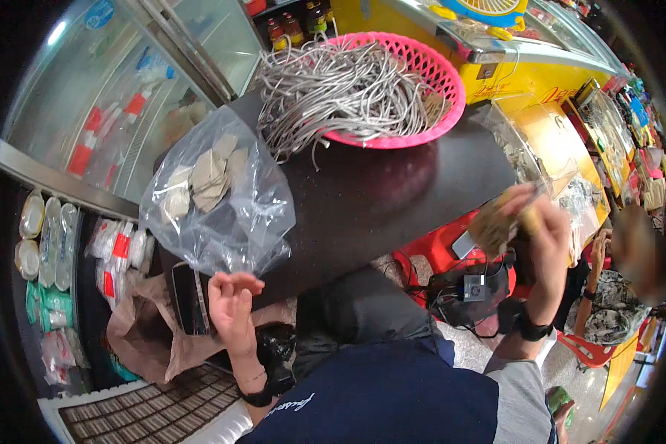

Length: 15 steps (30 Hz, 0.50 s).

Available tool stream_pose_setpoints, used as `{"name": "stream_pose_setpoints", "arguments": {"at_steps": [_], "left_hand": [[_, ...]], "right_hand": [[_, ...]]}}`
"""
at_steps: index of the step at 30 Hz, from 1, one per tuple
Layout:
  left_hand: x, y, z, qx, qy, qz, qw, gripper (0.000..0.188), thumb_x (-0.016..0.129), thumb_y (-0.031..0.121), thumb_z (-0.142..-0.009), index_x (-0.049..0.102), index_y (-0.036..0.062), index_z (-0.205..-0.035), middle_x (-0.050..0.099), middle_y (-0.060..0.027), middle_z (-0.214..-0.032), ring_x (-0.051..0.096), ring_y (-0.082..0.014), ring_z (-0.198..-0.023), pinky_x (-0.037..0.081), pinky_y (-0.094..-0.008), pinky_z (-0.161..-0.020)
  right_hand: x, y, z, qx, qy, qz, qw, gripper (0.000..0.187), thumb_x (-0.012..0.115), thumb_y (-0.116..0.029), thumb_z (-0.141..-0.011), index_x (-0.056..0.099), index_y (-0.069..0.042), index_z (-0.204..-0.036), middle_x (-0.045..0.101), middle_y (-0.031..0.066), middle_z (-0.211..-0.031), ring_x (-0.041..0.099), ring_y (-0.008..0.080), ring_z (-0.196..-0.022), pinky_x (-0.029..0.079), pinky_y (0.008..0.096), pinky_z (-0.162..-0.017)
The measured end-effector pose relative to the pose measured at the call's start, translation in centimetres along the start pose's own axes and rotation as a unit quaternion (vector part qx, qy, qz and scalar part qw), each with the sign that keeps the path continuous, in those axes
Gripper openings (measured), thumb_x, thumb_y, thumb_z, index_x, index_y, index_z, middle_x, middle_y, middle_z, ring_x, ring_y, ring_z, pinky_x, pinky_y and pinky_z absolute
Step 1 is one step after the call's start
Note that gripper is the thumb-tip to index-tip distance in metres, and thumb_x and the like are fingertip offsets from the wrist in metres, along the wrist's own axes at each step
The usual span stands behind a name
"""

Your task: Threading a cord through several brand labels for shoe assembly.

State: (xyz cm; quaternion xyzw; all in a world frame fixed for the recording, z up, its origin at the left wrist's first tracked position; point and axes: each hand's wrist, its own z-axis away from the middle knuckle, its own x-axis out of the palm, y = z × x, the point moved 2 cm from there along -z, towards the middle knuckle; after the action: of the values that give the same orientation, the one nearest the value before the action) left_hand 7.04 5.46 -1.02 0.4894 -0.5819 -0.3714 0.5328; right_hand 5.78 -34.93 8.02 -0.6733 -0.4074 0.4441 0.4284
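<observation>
The right hand (540, 218) is grasping a tan-brown bundle (490, 231) between thumb and fingers, raised just off the right end of the bench (362, 203); blur hides what the bundle is made of. A black wristband (531, 327) circles that wrist. The left hand (233, 307) holds nothing; its fingers are loosely bent, with the palm turned up and inward, near the bench's front edge.

Just left of the left hand, a dark smartphone (191, 298) lies beside a crumpled brown paper bag (144, 322). Beyond that hand, a clear plastic bag (255, 222) sits on the bench with flat, greyish-tan pieces (211, 177) heaped inside.

Farther back, a pink lattice basket (453, 78) holds a tangle of silver-grey cords (340, 92), which spill over its left side onto the bench; a piece of cardboard (434, 109) shows at its right.

Below the bundle, a red stool (436, 244) carries a small black device (473, 288) with cables. Outermost are a glass-doored refrigerator (89, 89) at left, a yellow freezer (488, 87) behind the basket, and a person in a patterned shirt (607, 318) at far right.
</observation>
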Motion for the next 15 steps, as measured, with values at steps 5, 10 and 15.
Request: {"name": "stream_pose_setpoints", "arguments": {"at_steps": [5, 10, 15], "left_hand": [[-1.6, -0.2, -0.5, 0.004, 0.072, -0.062, 0.995, 0.023, 0.058, 0.0, -0.087, 0.045, 0.0045, -0.105, 0.057, -0.0093, -0.092, 0.055, -0.0154, -0.081, 0.043, -0.0273, -0.074], [-2.8, 1.2, -1.1, 0.028, 0.106, -0.072, 0.991, 0.023, 0.057, 0.004, -0.088, 0.045, 0.0053, -0.107, 0.055, -0.0064, -0.095, 0.052, -0.0137, -0.083, 0.041, -0.0256, -0.075], [-2.8, 2.1, -0.8, 0.031, 0.131, -0.084, 0.987, 0.021, 0.056, 0.005, -0.089, 0.045, 0.0048, -0.107, 0.054, -0.0057, -0.094, 0.052, -0.0131, -0.083, 0.041, -0.0251, -0.075]], "right_hand": [[-12.2, 6.8, -6.7, -0.039, 0.172, 0.186, 0.967, 0.029, 0.049, -0.02, -0.096, 0.062, 0.0, -0.111, 0.062, 0.0041, -0.099, 0.053, 0.0102, -0.095, 0.039, 0.025, -0.088], [-21.4, 16.2, -11.3, -0.107, 0.234, 0.373, 0.892, 0.026, 0.054, -0.015, -0.093, 0.062, -0.001, -0.113, 0.062, 0.0085, -0.11, 0.057, 0.0196, -0.101, 0.041, 0.0285, -0.088], [-22.5, 24.3, -12.6, 0.016, 0.189, 0.617, 0.764, 0.032, 0.058, -0.01, -0.084, 0.059, -0.004, -0.116, 0.054, 0.0118, -0.123, 0.052, 0.0315, -0.112, 0.042, 0.0387, -0.092]]}}
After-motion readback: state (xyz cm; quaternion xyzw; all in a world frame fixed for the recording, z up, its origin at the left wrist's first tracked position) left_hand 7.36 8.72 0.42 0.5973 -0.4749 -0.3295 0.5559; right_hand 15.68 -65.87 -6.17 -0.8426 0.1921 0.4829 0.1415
